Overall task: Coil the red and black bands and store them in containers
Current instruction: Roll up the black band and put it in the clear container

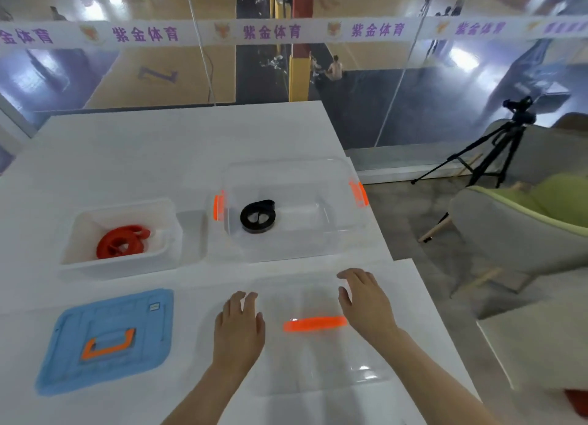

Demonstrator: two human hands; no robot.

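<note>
Red band (pixel 122 241) coiled in white tub (pixel 76 233) | black band (pixel 257 217) in clear container (pixel 331 166) | both hands — left (pixel 239 327), right (pixel 366 300) — spread open on clear lid (pixel 318 354) | lid likely light, slippery — grip edges.

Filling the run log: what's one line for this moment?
red band: coiled, in white box | black band: coiled, in clear box | left hand, right hand: on clear lid
</note>
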